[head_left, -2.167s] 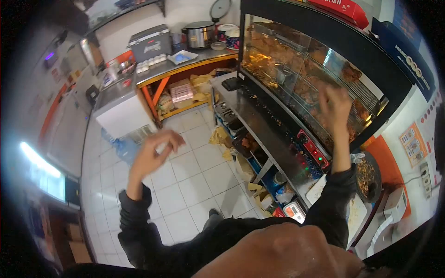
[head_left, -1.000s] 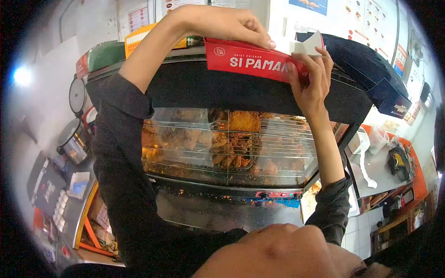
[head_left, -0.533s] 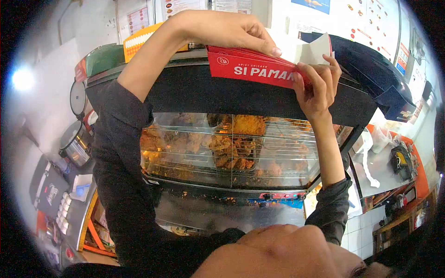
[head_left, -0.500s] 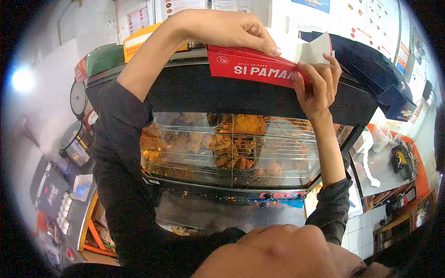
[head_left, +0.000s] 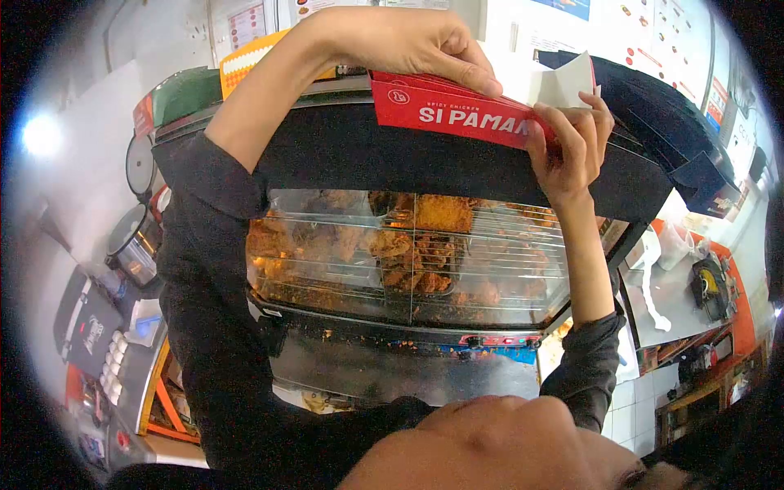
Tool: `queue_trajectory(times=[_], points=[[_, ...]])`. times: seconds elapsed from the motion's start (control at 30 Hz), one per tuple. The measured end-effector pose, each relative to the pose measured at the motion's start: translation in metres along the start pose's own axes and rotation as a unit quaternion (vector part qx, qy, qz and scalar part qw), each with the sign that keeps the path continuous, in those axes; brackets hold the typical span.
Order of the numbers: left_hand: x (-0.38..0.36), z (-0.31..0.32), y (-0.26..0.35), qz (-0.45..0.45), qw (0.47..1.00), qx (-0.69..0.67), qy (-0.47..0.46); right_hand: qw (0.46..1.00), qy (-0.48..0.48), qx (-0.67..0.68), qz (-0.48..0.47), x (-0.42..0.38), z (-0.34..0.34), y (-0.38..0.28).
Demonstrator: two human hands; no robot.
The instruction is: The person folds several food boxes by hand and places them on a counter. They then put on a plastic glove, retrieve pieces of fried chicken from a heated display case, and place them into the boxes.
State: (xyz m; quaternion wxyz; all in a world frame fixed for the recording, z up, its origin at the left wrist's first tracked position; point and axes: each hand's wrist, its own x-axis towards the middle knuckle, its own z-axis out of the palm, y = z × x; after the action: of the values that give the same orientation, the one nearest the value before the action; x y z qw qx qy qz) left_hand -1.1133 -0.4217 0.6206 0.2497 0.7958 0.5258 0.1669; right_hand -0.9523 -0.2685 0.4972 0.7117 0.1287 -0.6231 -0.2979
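Both my hands are on a red cardboard food box [head_left: 453, 118] lettered "SPICY CHICKEN SI PAMAN", with a white inside, above the black top of a glass food warmer [head_left: 343, 159]. My left hand [head_left: 420, 49] reaches over from the left, its thumb pressed along the box's upper edge and its fingers curled. At the right end, my right hand [head_left: 574, 147] has its fingers closed around the box's corner. A white flap [head_left: 563, 82] stands up just behind that hand. Fried chicken pieces [head_left: 416, 253] lie on wire racks behind the warmer's glass.
A yellow patterned box [head_left: 245, 69] stands on the warmer's top at left, dark folded boxes [head_left: 661, 118] at right. A pot [head_left: 135, 245] with a raised lid is at far left. On the right is a metal counter [head_left: 661, 310] with a tape dispenser [head_left: 710, 286].
The box and both hands have shifted slightly right and up in view. Both hands keep their grip on the box.
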Motion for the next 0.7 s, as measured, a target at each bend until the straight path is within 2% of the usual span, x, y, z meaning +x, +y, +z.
queue_trajectory(times=[0.13,0.2,0.23,0.43,0.5,0.53,0.6,0.63,0.67,0.7], points=[[0.000,0.000,0.001,-0.015,1.000,0.015,0.005,1.000,0.000,0.000,0.001,-0.001,0.000,0.000],[-0.001,-0.001,-0.004,0.044,0.999,0.015,0.002,1.000,-0.005,0.001,0.001,-0.001,0.000,0.000],[-0.001,0.000,-0.003,0.043,0.999,0.014,0.002,1.000,-0.008,0.002,0.000,-0.001,-0.001,0.000],[-0.006,0.007,0.015,-0.050,0.994,0.084,0.044,0.999,-0.029,-0.020,-0.002,-0.001,-0.003,-0.001],[-0.005,0.007,0.008,0.010,0.991,0.123,0.050,0.997,-0.056,-0.044,0.001,0.004,-0.008,-0.005],[-0.005,0.009,0.008,0.010,0.991,0.123,0.049,0.994,-0.084,-0.067,0.003,0.006,-0.010,-0.006],[-0.007,0.015,0.009,0.126,0.941,0.281,0.138,0.995,-0.070,-0.069,0.009,0.008,-0.006,-0.006],[-0.006,0.016,0.012,0.127,0.942,0.279,0.137,0.996,-0.055,-0.071,0.016,0.009,-0.005,-0.007],[-0.003,0.015,0.018,0.065,0.934,0.316,0.156,0.994,-0.059,-0.073,0.055,0.013,-0.007,-0.013],[-0.001,0.014,0.025,0.002,0.920,0.350,0.175,0.994,-0.062,-0.073,0.056,0.018,-0.008,-0.016]])
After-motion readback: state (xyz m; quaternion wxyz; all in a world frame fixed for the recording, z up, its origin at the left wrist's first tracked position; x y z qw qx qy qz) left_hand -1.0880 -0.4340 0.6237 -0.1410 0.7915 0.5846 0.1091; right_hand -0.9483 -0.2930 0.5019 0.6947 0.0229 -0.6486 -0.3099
